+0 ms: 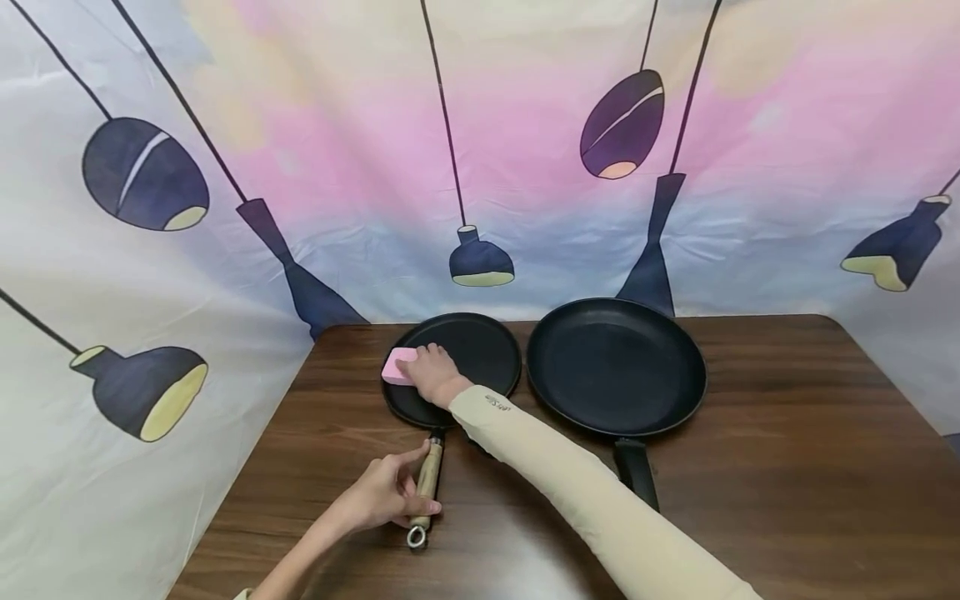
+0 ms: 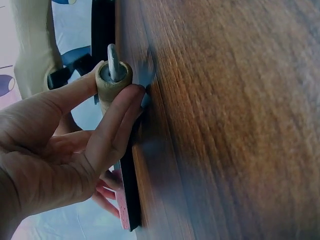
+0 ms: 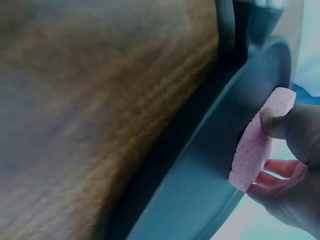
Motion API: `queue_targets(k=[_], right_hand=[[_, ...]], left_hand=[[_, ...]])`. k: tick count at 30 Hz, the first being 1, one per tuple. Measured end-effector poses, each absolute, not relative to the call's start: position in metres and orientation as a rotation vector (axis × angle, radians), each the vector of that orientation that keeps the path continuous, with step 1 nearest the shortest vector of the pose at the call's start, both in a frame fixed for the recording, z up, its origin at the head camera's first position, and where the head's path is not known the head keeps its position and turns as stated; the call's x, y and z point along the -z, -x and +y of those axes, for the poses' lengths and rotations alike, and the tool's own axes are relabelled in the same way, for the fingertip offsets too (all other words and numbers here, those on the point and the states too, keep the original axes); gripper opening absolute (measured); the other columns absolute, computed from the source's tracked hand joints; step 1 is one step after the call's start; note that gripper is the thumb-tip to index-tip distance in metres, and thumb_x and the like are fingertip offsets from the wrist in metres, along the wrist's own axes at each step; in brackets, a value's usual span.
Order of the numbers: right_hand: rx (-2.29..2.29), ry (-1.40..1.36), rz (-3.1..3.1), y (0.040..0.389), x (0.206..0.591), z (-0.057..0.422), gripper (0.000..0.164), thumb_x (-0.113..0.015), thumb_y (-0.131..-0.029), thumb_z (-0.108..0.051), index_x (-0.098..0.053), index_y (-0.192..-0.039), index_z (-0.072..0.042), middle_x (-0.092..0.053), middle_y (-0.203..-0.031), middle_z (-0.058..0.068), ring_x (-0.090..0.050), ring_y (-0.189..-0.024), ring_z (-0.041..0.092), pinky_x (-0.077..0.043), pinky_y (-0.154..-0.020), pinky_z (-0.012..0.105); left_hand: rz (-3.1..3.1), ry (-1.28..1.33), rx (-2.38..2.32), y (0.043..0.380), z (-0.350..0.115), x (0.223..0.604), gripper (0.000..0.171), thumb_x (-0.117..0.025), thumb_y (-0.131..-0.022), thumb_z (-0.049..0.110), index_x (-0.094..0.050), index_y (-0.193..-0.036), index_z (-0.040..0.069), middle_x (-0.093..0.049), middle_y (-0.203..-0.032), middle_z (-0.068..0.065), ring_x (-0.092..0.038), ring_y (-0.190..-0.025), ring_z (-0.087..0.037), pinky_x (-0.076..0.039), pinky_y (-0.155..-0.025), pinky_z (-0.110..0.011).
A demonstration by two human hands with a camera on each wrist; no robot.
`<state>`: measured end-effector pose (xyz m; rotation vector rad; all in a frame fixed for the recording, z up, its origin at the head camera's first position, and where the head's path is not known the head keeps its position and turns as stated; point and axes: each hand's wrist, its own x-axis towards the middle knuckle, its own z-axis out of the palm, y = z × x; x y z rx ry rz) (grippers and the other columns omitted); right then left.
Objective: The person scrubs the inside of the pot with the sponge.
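A flat black pan [image 1: 483, 354] with a wooden handle [image 1: 429, 475] lies on the left part of the table. My left hand [image 1: 378, 492] holds that handle near its metal hanging ring [image 1: 417, 537]; the left wrist view shows thumb and fingers on either side of the wood. In my right hand [image 1: 435, 372] is a pink sponge [image 1: 399, 367], resting against the pan's left side. Thumb and fingers pinch the sponge [image 3: 255, 145] from opposite sides in the right wrist view, its lower face on the black surface.
A larger black frying pan [image 1: 615, 367] stands to the right, its black handle [image 1: 636, 475] pointing toward me and partly behind my right sleeve [image 1: 570, 492]. The brown wooden table [image 1: 810, 467] ends at a cloth backdrop [image 1: 375, 167] printed with lamps.
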<state>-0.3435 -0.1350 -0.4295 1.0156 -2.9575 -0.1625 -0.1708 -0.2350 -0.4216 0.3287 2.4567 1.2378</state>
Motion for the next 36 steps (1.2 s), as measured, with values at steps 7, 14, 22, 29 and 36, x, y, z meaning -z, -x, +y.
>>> queue_targets(k=[7, 14, 22, 29, 36], right_hand=[[0.022, -0.979, -2.974, 0.362, 0.431, -0.138, 0.044, -0.051, -0.109, -0.016, -0.052, -0.149, -0.032, -0.059, -0.140, 0.010, -0.054, -0.128, 0.027, -0.048, -0.113, 0.038], [-0.052, -0.966, -2.972, 0.365, 0.431, -0.131, 0.040, -0.058, -0.105, -0.015, -0.059, -0.142, -0.028, -0.061, -0.135, 0.011, -0.056, -0.123, 0.027, -0.051, -0.107, 0.036], [0.033, -0.616, -3.047, 0.391, 0.437, -0.088, 0.043, -0.048, -0.109, -0.017, -0.048, -0.152, -0.023, -0.055, -0.140, 0.018, -0.051, -0.131, 0.033, -0.048, -0.113, 0.040], [-0.038, -0.617, -3.116, 0.394, 0.423, -0.063, 0.031, -0.060, -0.105, -0.023, -0.063, -0.135, -0.019, -0.065, -0.129, 0.014, -0.059, -0.120, 0.031, -0.057, -0.098, 0.043], [0.032, -0.837, -3.133, 0.389, 0.412, -0.045, 0.032, -0.069, -0.100, -0.026, -0.068, -0.132, -0.022, -0.070, -0.125, 0.008, -0.065, -0.114, 0.025, -0.058, -0.098, 0.040]], left_hand=[[2.484, -0.330, -1.195, 0.173, -0.233, 0.423, 0.096, -0.088, -0.082, 0.019, -0.032, -0.153, -0.013, -0.061, -0.070, -0.002, -0.058, -0.055, -0.006, -0.057, -0.050, -0.025], [2.479, -0.309, -1.213, 0.166, -0.234, 0.422, 0.095, -0.087, -0.083, 0.018, -0.032, -0.153, -0.012, -0.060, -0.071, -0.003, -0.057, -0.057, -0.007, -0.057, -0.050, -0.025], [2.501, -0.245, -1.170, 0.168, -0.228, 0.418, 0.094, -0.086, -0.083, 0.016, -0.031, -0.155, -0.009, -0.058, -0.063, -0.001, -0.054, -0.054, -0.010, -0.059, -0.052, -0.027], [2.493, -0.167, -1.174, 0.167, -0.223, 0.418, 0.093, -0.086, -0.083, 0.015, -0.032, -0.157, -0.004, -0.057, -0.064, -0.003, -0.057, -0.052, -0.012, -0.062, -0.055, -0.032], [2.489, -0.157, -1.176, 0.164, -0.226, 0.418, 0.092, -0.085, -0.085, 0.015, -0.030, -0.157, -0.003, -0.057, -0.067, -0.003, -0.057, -0.057, -0.013, -0.063, -0.057, -0.032]])
